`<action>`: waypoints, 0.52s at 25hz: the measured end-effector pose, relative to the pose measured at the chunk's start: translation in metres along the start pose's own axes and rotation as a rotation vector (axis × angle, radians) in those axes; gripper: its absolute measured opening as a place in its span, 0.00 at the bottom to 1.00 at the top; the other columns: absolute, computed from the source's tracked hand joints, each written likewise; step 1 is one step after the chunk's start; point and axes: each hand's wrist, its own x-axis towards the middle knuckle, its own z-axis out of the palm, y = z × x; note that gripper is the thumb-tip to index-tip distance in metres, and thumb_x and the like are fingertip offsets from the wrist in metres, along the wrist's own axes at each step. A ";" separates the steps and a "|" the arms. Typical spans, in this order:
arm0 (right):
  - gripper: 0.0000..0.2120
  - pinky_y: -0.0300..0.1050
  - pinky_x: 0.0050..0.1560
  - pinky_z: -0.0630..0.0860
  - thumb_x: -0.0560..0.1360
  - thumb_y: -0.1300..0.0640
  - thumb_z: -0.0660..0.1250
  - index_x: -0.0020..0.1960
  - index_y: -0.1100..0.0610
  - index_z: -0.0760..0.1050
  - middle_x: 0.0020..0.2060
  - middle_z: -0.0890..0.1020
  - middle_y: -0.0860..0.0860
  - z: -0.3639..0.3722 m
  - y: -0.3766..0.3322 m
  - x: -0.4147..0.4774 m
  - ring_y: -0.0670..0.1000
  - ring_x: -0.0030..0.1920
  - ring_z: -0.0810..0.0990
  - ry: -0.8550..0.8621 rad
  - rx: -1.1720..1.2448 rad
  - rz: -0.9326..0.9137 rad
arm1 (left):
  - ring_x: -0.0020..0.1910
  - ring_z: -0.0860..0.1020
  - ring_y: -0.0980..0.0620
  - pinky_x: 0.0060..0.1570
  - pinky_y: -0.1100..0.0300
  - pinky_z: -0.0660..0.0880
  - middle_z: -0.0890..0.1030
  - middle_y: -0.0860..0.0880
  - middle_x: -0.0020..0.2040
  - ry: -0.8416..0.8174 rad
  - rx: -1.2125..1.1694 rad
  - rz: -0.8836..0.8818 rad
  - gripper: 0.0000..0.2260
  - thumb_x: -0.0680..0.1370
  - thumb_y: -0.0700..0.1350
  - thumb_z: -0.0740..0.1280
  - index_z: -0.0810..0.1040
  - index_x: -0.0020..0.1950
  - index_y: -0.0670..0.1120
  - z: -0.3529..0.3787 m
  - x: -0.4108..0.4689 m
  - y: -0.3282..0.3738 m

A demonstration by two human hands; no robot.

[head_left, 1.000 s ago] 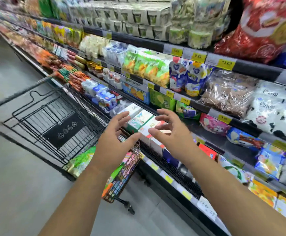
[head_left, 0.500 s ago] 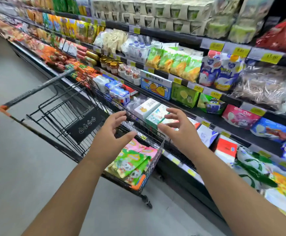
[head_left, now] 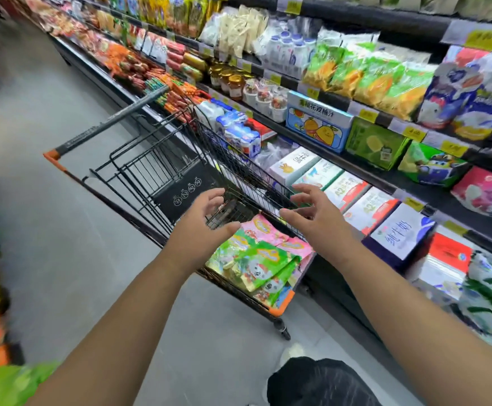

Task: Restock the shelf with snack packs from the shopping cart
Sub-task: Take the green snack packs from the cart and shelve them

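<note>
Both bare hands are hovering over the near end of the black wire shopping cart (head_left: 157, 159), and neither is holding anything. The left hand (head_left: 200, 225) is reaching in above the basket with its fingers spread wide and slightly bent, the thumb pointing toward three o'clock. The right hand (head_left: 321, 221) is facing it from the three o'clock side, fingers also splayed wide and gently curved, thumb pointing back toward nine o'clock. The palms are turned toward each other with a clear gap between them. Whether the left fingertips are brushing the wire cannot be told.

The snack packs (head_left: 265, 259) are lying in a loose heap on the basket floor, at about six o'clock from the hands and just beneath them. Green packs with a cartoon figure are sitting on top, and pink ones are showing under them toward twelve o'clock.

The cart is standing just beside the shelf (head_left: 367, 174), which is running from eleven o'clock to four o'clock across the view. The grey cart handle (head_left: 113, 124) is sitting at ten o'clock from the hands, and the black child-seat panel (head_left: 186, 191) is lying between handle and hands. An orange corner bumper (head_left: 283, 306) is capping the near corner at five o'clock from the packs.

At two o'clock from the right hand, white milk boxes (head_left: 293, 165) are lining the shelf — a navy-and-white one (head_left: 403, 232) is sitting at three o'clock. A pale shoe (head_left: 293, 351) and a dark trouser leg (head_left: 321, 382) are showing at six o'clock.
</note>
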 end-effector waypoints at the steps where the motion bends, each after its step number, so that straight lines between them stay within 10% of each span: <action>1: 0.21 0.35 0.42 0.75 0.75 0.51 0.72 0.65 0.44 0.68 0.59 0.75 0.47 0.008 0.002 0.012 0.44 0.52 0.80 -0.020 -0.012 0.000 | 0.68 0.70 0.58 0.66 0.60 0.65 0.75 0.54 0.68 0.007 0.023 -0.005 0.26 0.74 0.48 0.75 0.68 0.69 0.59 -0.006 0.010 -0.004; 13: 0.24 0.51 0.56 0.79 0.73 0.50 0.74 0.66 0.47 0.70 0.58 0.77 0.47 0.068 0.020 0.125 0.48 0.53 0.80 -0.169 -0.075 0.061 | 0.70 0.69 0.57 0.67 0.60 0.64 0.74 0.55 0.69 0.025 0.136 -0.116 0.27 0.75 0.49 0.73 0.68 0.71 0.57 -0.040 0.111 -0.049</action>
